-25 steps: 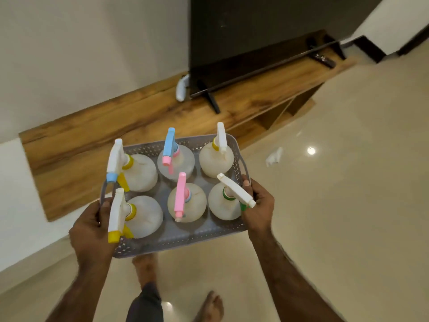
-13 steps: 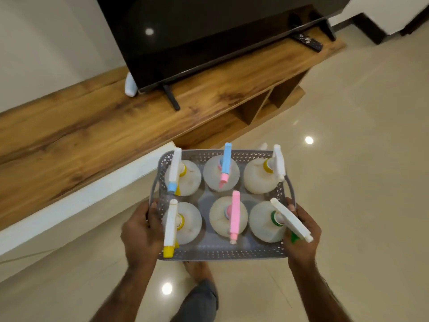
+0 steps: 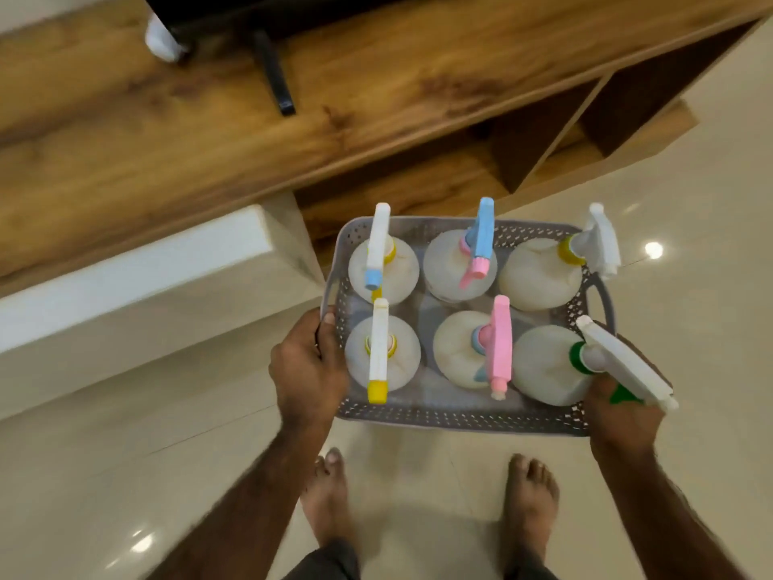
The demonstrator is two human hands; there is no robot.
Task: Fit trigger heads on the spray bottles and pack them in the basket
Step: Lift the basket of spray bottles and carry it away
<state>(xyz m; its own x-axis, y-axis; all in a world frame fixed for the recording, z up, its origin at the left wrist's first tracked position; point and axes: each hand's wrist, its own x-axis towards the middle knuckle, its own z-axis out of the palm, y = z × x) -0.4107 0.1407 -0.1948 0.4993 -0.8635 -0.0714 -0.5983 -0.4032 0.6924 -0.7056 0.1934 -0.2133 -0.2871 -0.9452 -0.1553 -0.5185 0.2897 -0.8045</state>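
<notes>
A grey perforated basket (image 3: pixel 460 418) hangs in the air in front of me, above the floor. My left hand (image 3: pixel 307 366) grips its left handle and my right hand (image 3: pixel 619 416) grips its right side. Several translucent spray bottles stand upright inside in two rows, each with a trigger head on. A white head with a yellow tip (image 3: pixel 378 349) is front left, a pink head (image 3: pixel 500 345) front middle, a white head with a green collar (image 3: pixel 619 362) front right. Behind stand a white-and-blue head (image 3: pixel 376 244), a blue-and-pink head (image 3: pixel 481 240) and a white head with a yellow collar (image 3: pixel 598 244).
A long wooden TV unit (image 3: pixel 293 90) runs across the top, with open shelves (image 3: pixel 543 148) at its right. A black TV stand leg (image 3: pixel 274 73) and a white object (image 3: pixel 161 37) rest on it. A white ledge (image 3: pixel 125 265) lies left. My bare feet (image 3: pixel 531 504) stand on glossy tiles.
The basket and both hands have shifted right in the view, and the view has tilted down. The TV unit now looks closer, and my feet show below the basket.
</notes>
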